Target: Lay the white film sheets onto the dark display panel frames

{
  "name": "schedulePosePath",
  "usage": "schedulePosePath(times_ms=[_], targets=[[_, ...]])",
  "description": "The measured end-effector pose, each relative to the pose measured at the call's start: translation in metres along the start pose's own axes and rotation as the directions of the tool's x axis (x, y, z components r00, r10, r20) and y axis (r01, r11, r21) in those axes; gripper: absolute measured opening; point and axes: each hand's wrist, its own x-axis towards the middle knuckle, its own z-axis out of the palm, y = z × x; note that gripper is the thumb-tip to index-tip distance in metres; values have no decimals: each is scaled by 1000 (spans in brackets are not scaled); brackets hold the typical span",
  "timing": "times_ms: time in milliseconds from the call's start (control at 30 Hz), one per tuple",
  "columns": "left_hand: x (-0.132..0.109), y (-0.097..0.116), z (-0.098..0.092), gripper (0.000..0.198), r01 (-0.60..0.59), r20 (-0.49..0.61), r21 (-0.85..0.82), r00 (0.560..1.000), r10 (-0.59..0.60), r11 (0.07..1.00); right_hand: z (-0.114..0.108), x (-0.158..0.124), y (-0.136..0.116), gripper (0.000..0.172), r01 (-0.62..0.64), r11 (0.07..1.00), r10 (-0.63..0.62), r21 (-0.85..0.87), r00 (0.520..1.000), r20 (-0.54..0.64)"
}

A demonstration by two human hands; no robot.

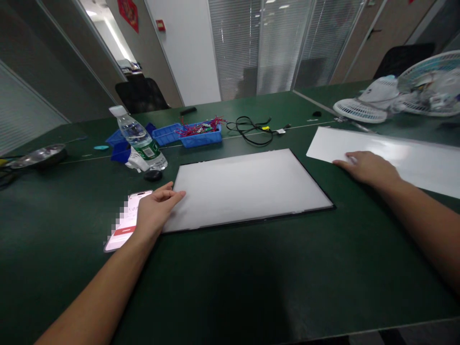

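A flat white rectangular panel (pixel 247 184) with a thin black rim lies on the table in front of me. My left hand (pixel 158 203) is at its left edge, thumb over the white face and fingers curled by the rim. To the right, a glossy white sheet (pixel 424 160) runs out of the picture. My right hand (pixel 373 168) grips its near edge towards the left end, fingers bent on top. Partly behind my left wrist lies a phone (pixel 125 225) with a lit screen.
On the green table (pixel 230 282) stand a tilted-looking water bottle (pixel 140 139), a blue bin (pixel 201 139) of red wires and small parts, and a coiled black cable (pixel 251 132). A black mouse (pixel 153 176) sits near the bottle. White fan parts (pixel 381 103) occupy the back right.
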Motion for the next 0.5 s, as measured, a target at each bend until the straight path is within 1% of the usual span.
schedulePosePath(times_ms=[233, 367, 433, 500], targets=[[2, -4, -2, 33, -26, 37, 51, 999, 24, 998, 0, 0, -3, 95, -55, 998, 54, -43, 998, -16], [4, -6, -3, 30, -32, 45, 58, 999, 29, 998, 0, -1, -4, 93, -48, 997, 44, -61, 997, -67], [3, -6, -3, 27, -44, 47, 65, 998, 41, 997, -1, -3, -5, 90, -42, 998, 37, -46, 995, -98], [3, -5, -3, 26, -52, 54, 73, 997, 48, 996, -4, -7, -7, 88, -43, 999, 41, -19, 994, -102]])
